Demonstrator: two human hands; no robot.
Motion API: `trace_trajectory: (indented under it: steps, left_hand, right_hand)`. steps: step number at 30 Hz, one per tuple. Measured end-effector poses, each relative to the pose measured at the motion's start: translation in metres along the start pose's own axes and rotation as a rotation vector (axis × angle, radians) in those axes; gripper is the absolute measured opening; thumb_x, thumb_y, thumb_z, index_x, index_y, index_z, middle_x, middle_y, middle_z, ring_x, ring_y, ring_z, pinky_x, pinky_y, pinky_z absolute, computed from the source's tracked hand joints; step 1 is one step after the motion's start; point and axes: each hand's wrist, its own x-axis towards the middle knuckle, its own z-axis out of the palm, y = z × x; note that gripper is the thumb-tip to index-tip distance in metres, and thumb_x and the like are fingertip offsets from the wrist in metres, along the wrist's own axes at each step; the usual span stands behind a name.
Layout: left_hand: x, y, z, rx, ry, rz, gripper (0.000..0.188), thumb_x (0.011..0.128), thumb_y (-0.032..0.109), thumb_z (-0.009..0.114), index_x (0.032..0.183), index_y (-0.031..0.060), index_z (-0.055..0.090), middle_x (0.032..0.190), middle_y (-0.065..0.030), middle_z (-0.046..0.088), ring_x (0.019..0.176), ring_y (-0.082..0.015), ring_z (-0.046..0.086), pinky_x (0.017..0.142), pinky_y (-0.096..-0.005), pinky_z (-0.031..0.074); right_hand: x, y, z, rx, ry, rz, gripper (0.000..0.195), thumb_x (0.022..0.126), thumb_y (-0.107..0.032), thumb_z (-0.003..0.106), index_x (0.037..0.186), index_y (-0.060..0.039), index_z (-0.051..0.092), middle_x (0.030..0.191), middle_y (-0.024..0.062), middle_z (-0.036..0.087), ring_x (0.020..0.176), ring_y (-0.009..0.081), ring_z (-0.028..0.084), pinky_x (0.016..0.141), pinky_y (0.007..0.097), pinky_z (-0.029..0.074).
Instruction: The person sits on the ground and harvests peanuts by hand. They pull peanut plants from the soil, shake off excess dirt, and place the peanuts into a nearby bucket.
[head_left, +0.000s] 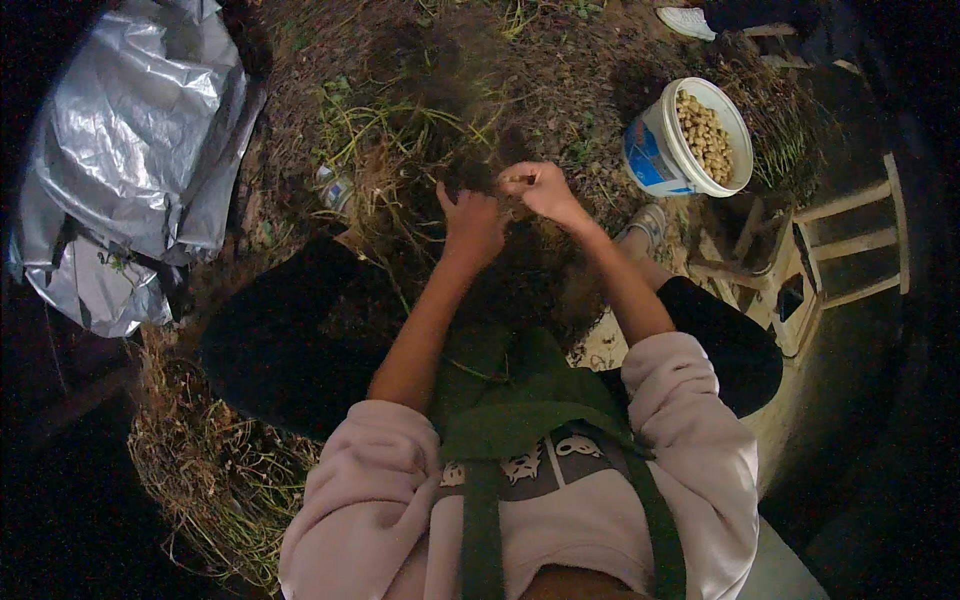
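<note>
Pulled-up plants with green stems (382, 127) and dark, tangled roots lie on the ground before me. My left hand (474, 225) is at the near side of the tangle, its fingers curled over the roots; what lies in its palm is hidden. Just right of it, my right hand (541, 191) pinches a small light-brown piece, likely a peanut pod (517, 179), between thumb and fingers. To the upper right stands a white and blue plastic bucket (652, 146), tilted in this view, holding many peanuts in the shell (705, 139).
Crumpled silver sheeting (142, 127) lies at the left. A heap of dried plants (217, 480) is at the lower left, another pile (787, 142) behind the bucket. A wooden chair (855, 244) lies at the right. A white shoe (686, 22) shows at the top.
</note>
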Motion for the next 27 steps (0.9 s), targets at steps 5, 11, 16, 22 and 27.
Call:
trace_trajectory:
  steps: [5, 11, 16, 22, 27]
  left_hand:
    - [0.003, 0.000, -0.002, 0.002, 0.040, -0.011, 0.019, 0.075, 0.021, 0.056, 0.080, 0.0031, 0.057, 0.080, -0.0113, 0.054, 0.088, -0.0293, 0.050, 0.095, -0.0618, 0.013]
    - [0.001, 0.000, 0.003, -0.003, 0.101, -0.004, 0.015, 0.075, 0.019, 0.056, 0.076, 0.0038, 0.058, 0.077, -0.0111, 0.053, 0.086, -0.0290, 0.050, 0.095, -0.0612, 0.014]
    - [-0.004, 0.002, -0.003, -0.062, 0.143, -0.003, 0.012, 0.073, 0.016, 0.057, 0.073, 0.0043, 0.057, 0.075, -0.0104, 0.052, 0.085, -0.0280, 0.049, 0.096, -0.0607, 0.012]
    - [-0.009, -0.016, 0.023, -0.387, 0.146, 0.003, 0.025, 0.069, 0.023, 0.061, 0.080, 0.0010, 0.058, 0.084, -0.0100, 0.054, 0.095, -0.0271, 0.047, 0.100, -0.0562, 0.005]
    - [0.004, -0.015, -0.002, -0.894, -0.035, -0.378, 0.046, 0.066, 0.041, 0.062, 0.086, -0.0010, 0.061, 0.091, -0.0124, 0.056, 0.102, -0.0288, 0.047, 0.102, -0.0508, 0.004]
  right_hand:
    - [-0.006, 0.016, 0.017, 0.105, 0.211, 0.029, 0.011, 0.075, -0.005, 0.061, 0.085, -0.0011, 0.064, 0.077, 0.0060, 0.064, 0.065, 0.0097, 0.058, 0.055, 0.0249, 0.046]
    - [-0.011, 0.012, 0.025, -0.034, 0.414, 0.082, 0.019, 0.070, -0.014, 0.063, 0.087, -0.0044, 0.065, 0.074, 0.0064, 0.065, 0.063, 0.0144, 0.059, 0.059, 0.0261, 0.046]
    - [-0.003, 0.031, -0.011, 0.530, 0.509, 0.132, 0.011, 0.075, -0.010, 0.058, 0.083, -0.0053, 0.065, 0.079, 0.0035, 0.064, 0.067, 0.0129, 0.058, 0.060, 0.0274, 0.046]
    - [-0.027, 0.079, -0.200, -0.197, 0.987, 0.201, 0.028, 0.078, -0.025, 0.061, 0.085, 0.0020, 0.061, 0.074, 0.0052, 0.060, 0.066, 0.0115, 0.053, 0.060, 0.0275, 0.042]
    - [-0.046, 0.035, -0.251, -0.698, 1.148, 0.173, 0.055, 0.075, -0.047, 0.057, 0.098, 0.0035, 0.055, 0.091, 0.0202, 0.059, 0.086, 0.0327, 0.057, 0.072, 0.0388, 0.042]
